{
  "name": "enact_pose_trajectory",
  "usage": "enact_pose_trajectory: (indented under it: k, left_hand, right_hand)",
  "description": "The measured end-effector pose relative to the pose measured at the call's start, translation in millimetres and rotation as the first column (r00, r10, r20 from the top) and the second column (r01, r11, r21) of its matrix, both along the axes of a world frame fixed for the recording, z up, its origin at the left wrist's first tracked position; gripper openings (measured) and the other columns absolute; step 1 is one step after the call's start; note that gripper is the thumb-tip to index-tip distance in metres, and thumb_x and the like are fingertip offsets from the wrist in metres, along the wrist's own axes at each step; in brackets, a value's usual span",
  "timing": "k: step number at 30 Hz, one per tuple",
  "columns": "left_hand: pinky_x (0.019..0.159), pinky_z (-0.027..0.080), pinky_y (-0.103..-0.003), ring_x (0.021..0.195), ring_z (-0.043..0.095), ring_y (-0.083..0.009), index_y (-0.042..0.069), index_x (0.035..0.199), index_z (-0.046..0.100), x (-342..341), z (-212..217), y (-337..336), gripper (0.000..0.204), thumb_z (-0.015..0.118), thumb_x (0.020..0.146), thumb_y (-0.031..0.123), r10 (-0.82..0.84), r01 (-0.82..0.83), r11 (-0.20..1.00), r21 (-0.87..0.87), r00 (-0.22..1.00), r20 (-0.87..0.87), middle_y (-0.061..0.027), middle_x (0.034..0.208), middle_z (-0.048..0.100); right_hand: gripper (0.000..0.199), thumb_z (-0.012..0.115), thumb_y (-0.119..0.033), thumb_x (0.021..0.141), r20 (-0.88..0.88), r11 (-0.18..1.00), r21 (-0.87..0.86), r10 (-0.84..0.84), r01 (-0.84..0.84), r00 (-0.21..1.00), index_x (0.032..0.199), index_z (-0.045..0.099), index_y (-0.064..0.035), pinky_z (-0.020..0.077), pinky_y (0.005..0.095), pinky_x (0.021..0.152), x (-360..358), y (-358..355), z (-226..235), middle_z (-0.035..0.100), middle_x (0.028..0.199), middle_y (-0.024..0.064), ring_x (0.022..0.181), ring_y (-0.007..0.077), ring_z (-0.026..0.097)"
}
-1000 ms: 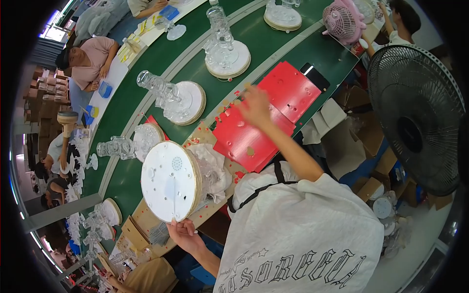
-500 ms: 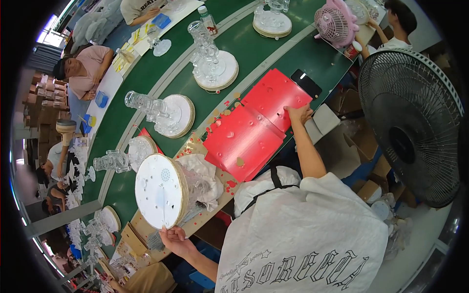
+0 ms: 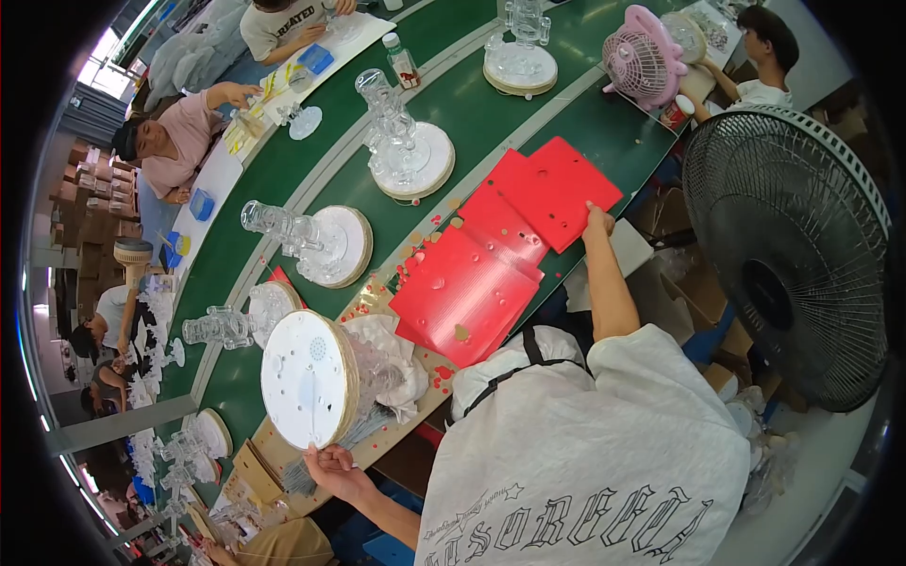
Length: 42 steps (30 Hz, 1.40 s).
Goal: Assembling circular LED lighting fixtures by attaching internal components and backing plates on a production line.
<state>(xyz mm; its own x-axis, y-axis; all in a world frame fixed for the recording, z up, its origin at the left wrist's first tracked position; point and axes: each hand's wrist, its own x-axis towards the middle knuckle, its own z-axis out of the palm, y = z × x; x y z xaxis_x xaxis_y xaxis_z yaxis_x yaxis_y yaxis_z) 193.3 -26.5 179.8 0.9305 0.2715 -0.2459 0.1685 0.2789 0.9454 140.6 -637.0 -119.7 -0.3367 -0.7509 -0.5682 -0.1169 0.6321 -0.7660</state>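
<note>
Take the red stack [image 3: 467, 297], the overlapping sheets lying on the green table [image 3: 604, 127], as your landmark. Your right hand [image 3: 599, 222] is just off its far right end, its grip closed on the edge of a loose red sheet [image 3: 564, 193], thumb on the upper face. That sheet overlaps the stack's far end and sits turned a little against it.

To the left of the red stack, apart from it, your left hand [image 3: 335, 472] has its fingertips touching the lower rim of a white disc [image 3: 304, 377]. Whether that grip is clenched on the rim or only steadying it, you cannot tell from this view. The disc is tipped up, its flat, holed face toward you. Behind it show clear glass parts [image 3: 376, 363], and a crumpled white cloth [image 3: 412, 389] is bunched between it and the red stack.

Small tan rounds [image 3: 411, 239] lie scattered along the stack's left edge, and red bits [image 3: 442, 381] by its near end. Beyond the stack's right end stands a pink fan [image 3: 645, 58]; well to the stack's right is a large black fan [image 3: 766, 294].
</note>
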Motion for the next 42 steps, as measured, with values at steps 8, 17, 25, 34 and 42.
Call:
enact_pose_trajectory:
  k: [8,17,25,34,42]
  left_hand:
    - [0.044,0.026,-0.023,0.045,0.039,-0.0072,0.01,0.086,0.056,4,4,-11,0.025,0.059,0.096,0.032,0.024,-0.023,0.999,0.036,1.0,-0.005,0.0001,0.061,0.056]
    - [0.045,0.028,-0.021,0.045,0.04,-0.0067,0.008,0.093,0.059,1,-6,-6,0.024,0.061,0.095,0.031,0.046,-0.046,0.999,0.0,0.999,0.024,-0.0005,0.062,0.057]
    - [0.043,0.026,-0.021,0.044,0.038,-0.006,0.009,0.096,0.054,5,-10,1,0.023,0.058,0.096,0.031,0.015,-0.016,0.999,0.03,0.999,0.034,-0.0015,0.062,0.056]
    - [0.043,0.027,-0.021,0.045,0.041,-0.0057,0.009,0.099,0.057,1,-14,13,0.023,0.056,0.099,0.032,-0.027,0.024,0.998,0.056,0.998,0.053,-0.0012,0.063,0.057]
    - [0.042,0.027,-0.02,0.043,0.041,-0.0063,0.012,0.096,0.052,2,-19,8,0.013,0.056,0.097,0.024,-0.043,0.039,0.997,0.061,0.997,0.067,-0.004,0.061,0.058]
  right_hand:
    - [0.018,0.073,-0.008,0.089,0.484,0.992,0.046,-0.122,0.114,0.866,0.103,0.063,-0.0109,0.0427,0.0245,0.045,-22,-49,8,0.066,0.086,0.0024,0.06,0.0126,0.056]
    - [0.019,0.068,-0.024,0.096,0.544,0.979,-0.099,0.201,-0.176,0.814,0.113,0.064,-0.0158,0.0407,0.0181,0.05,-53,31,-12,0.063,0.083,-0.0034,0.062,0.0076,0.055]
    - [0.036,0.081,-0.027,0.081,0.113,0.978,-0.121,0.186,-0.172,0.976,0.111,0.071,-0.0108,0.0337,0.0219,0.042,-39,32,-5,0.065,0.079,-0.0005,0.055,0.0095,0.053]
    - [0.05,0.082,-0.013,0.082,0.346,0.973,-0.212,0.159,-0.088,0.924,0.129,0.066,-0.0046,0.0381,0.023,0.048,-39,9,-7,0.071,0.091,0.0034,0.06,0.0097,0.056]
    - [0.073,0.072,-0.005,0.087,0.445,0.948,-0.256,0.29,-0.19,0.847,0.151,0.045,-0.0238,0.0294,0.0219,0.041,-53,-3,3,0.063,0.077,-0.0023,0.053,0.0073,0.048]
